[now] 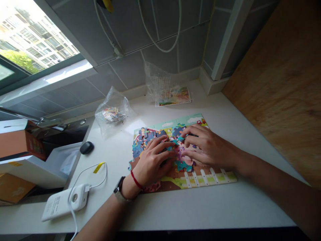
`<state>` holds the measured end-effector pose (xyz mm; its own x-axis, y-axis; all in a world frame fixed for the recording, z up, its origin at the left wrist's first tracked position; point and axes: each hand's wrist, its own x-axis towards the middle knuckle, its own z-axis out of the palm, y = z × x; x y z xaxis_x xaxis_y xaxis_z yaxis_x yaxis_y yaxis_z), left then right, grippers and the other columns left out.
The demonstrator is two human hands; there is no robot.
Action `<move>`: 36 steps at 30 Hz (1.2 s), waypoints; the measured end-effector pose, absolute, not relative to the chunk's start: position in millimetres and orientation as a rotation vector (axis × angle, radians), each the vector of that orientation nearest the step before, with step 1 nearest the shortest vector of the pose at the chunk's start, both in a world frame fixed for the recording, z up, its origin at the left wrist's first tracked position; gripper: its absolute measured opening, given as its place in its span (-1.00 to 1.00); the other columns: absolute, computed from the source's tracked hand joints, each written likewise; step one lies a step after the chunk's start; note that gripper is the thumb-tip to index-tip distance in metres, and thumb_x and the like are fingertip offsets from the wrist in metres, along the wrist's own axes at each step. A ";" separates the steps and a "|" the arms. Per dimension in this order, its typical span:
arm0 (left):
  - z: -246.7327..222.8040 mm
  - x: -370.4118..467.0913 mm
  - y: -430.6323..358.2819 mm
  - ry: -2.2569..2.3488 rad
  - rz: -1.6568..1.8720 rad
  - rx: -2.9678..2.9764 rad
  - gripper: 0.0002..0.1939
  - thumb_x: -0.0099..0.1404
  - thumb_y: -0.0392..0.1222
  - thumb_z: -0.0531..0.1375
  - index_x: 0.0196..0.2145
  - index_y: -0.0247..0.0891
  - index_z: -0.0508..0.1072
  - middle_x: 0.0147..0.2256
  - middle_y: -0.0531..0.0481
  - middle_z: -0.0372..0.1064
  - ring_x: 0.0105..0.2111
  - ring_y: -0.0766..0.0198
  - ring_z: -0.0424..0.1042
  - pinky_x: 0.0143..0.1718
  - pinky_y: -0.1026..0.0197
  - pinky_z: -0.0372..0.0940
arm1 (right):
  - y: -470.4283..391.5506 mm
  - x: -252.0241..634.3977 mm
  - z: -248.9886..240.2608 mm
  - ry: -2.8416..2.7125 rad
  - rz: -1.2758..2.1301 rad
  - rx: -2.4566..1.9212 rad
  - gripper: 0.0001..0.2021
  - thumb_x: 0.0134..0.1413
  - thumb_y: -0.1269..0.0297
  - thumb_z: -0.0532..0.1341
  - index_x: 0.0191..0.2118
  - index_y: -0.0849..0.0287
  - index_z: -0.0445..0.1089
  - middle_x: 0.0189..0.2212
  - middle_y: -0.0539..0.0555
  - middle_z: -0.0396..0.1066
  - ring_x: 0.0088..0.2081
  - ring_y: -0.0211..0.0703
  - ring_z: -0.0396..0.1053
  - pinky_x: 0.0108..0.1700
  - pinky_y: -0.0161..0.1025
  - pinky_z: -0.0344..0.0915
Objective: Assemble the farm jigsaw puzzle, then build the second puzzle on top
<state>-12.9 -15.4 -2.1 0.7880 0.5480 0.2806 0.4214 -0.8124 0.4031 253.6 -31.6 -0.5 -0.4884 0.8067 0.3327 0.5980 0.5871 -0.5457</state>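
A colourful jigsaw puzzle (200,179) lies flat on the white counter (250,134), with loose teal and blue pieces (184,165) heaped on top of its middle and left. My left hand (156,159) rests over these pieces, fingers spread and pointing right; a red string and a watch are on its wrist. Across from it, my right hand (205,145) touches pieces near the centre-right with curved, parted fingers. Neither hand visibly grips a piece, and the palms hide part of the picture.
Behind the puzzle are a clear bag of pieces (112,114) and a picture card (175,96) under plastic. At left sit a black mouse (86,147), a white power bank (65,202) with its cable, and boxes (23,144) over a sink. A wooden panel (281,83) stands at right.
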 end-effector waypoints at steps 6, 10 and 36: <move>0.8 -11.8 -18.7 0.671 0.446 2.704 -0.62 0.41 0.11 0.32 0.09 -0.06 0.57 0.25 -0.06 0.42 0.38 -0.11 0.18 0.38 -0.30 0.17 | -30.3 255.7 -12.6 -2.429 0.421 -1.017 -0.73 0.21 0.45 0.31 -0.03 0.04 0.62 0.25 0.19 0.39 0.35 0.22 0.23 0.33 0.26 0.26; 1.1 -12.3 -21.5 0.640 0.417 2.719 -0.62 0.37 0.13 0.34 0.02 -0.12 0.61 0.34 -0.11 0.30 0.46 -0.16 0.03 0.42 -0.32 0.09 | -32.6 256.5 -10.5 -2.444 0.490 -1.074 -0.70 0.19 0.45 0.32 -0.01 0.01 0.63 0.38 0.13 0.27 0.45 0.27 0.08 0.42 0.30 0.12; 3.1 -14.2 -19.3 0.605 0.384 2.725 -0.49 0.28 0.24 0.38 0.02 -0.14 0.58 0.31 -0.18 0.30 0.43 -0.21 0.07 0.38 -0.35 0.16 | -28.7 258.8 -5.0 -2.380 0.510 -1.217 -0.94 0.04 0.43 0.37 -0.34 0.15 0.57 0.35 0.19 0.32 0.46 0.33 0.06 0.44 0.29 0.08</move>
